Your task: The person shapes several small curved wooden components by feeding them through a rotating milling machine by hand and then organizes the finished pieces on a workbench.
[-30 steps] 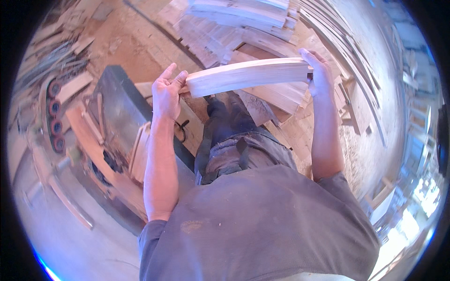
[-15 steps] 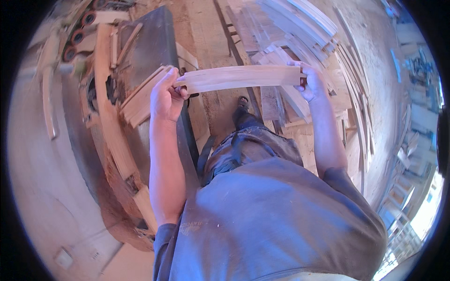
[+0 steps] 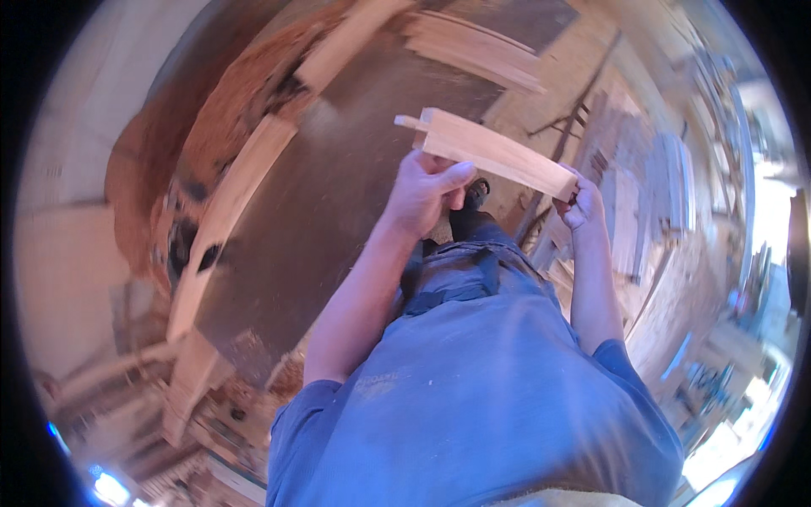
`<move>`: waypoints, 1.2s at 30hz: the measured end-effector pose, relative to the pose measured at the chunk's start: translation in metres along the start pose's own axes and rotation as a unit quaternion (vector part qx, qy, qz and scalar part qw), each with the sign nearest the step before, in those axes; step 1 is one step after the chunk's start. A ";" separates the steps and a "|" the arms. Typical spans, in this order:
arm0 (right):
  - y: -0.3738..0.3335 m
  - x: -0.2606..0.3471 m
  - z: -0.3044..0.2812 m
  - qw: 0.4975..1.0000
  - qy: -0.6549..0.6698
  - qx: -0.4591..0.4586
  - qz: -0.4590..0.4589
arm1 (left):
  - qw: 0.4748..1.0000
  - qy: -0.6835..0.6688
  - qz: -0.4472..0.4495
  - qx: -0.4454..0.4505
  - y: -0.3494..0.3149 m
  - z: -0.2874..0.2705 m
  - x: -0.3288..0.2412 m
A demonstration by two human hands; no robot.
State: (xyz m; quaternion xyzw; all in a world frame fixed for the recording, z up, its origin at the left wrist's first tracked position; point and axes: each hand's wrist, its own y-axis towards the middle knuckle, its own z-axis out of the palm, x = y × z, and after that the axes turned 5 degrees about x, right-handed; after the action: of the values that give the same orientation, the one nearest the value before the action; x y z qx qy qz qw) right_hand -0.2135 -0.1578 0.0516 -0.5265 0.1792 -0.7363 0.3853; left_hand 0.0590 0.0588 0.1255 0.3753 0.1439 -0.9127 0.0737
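Note:
A short, pale wooden board [image 3: 498,155] is held up in front of me, slanting down to the right. From its left end juts a narrow tenon [image 3: 410,122]. My left hand [image 3: 429,193] is closed on the board's near edge close to that end, thumb lying along it. At the other end, my right hand [image 3: 583,203] grips the wood; some of its fingers are hidden behind it. Left of and beneath the board spreads a dark, flat machine table [image 3: 312,220].
Along the table's left side runs a long wooden fence [image 3: 232,224], with reddish sawdust [image 3: 241,93] beyond it. Several boards [image 3: 473,52] lie stacked on the table's far end. To the right, piles of planks [image 3: 621,194] cover part of the floor.
My view has swung, bringing the machine table nearer the middle. The board has tilted, its right end now lower. My left hand has shifted from the tenon end onto the near edge.

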 end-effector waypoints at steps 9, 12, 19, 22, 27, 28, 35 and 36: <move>0.030 -0.043 0.118 0.959 -0.141 0.246 -0.003 | 0.929 -0.128 0.166 -0.306 -0.069 -0.062 0.017; 0.047 -0.062 0.158 0.902 -0.270 0.335 -0.037 | 0.887 -0.166 0.185 -0.389 -0.079 -0.096 0.019; 0.089 -0.125 0.286 0.770 -0.513 0.380 -0.002 | 0.770 -0.205 0.202 -0.569 -0.093 -0.168 0.001; 0.101 -0.148 0.338 0.713 -0.572 0.404 0.029 | 0.741 -0.201 0.253 -0.589 -0.080 -0.188 0.002; 0.136 -0.163 0.401 0.707 -0.533 0.448 0.125 | 0.730 -0.200 0.336 -0.561 -0.050 -0.188 -0.010; 0.139 -0.162 0.412 0.701 -0.535 0.452 0.132 | 0.718 -0.203 0.353 -0.564 -0.041 -0.189 -0.013; 0.173 -0.161 0.461 0.491 -0.741 0.447 -0.097 | 0.638 -0.133 0.451 -0.610 0.006 -0.214 -0.036; 0.179 -0.157 0.457 0.430 -0.742 0.457 -0.234 | 0.619 -0.132 0.447 -0.632 0.011 -0.215 -0.041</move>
State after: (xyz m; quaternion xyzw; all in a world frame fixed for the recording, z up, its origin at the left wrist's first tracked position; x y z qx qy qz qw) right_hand 0.2952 -0.0889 0.0058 -0.6387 -0.6690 -0.0981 0.3673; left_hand 0.2327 0.1181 0.0067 0.1300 0.4884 -0.4901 0.7102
